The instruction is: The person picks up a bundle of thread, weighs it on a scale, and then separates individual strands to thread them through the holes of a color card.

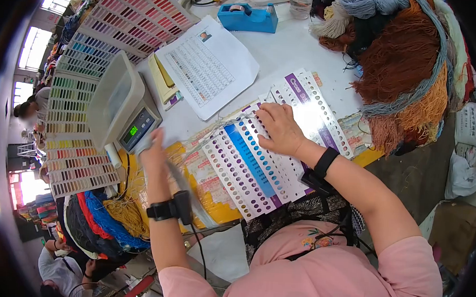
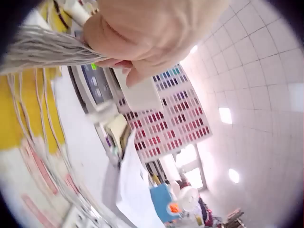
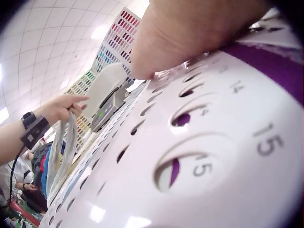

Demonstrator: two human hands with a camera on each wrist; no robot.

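My left hand (image 1: 155, 154) is raised beside the scale, its fingers curled round a skein of grey thread (image 2: 45, 47). The skein hangs down from that hand, and loose strands trail across toward the cards. My right hand (image 1: 282, 130) rests on a white punched card (image 3: 213, 142) with numbered holes and purple bands, fingers spread and lightly bent. Just left of it lies a blue strip (image 1: 251, 160) between rows of holes. Grey strands lie across the card's upper edge, close to the right fingertips.
A digital scale (image 1: 137, 128) with a white tray stands to the left, in front of tall thread colour charts (image 1: 70, 107). Printed sheets (image 1: 210, 66) and a blue tape dispenser (image 1: 248, 19) lie further back. Piled yarn hanks (image 1: 404, 60) fill the right side.
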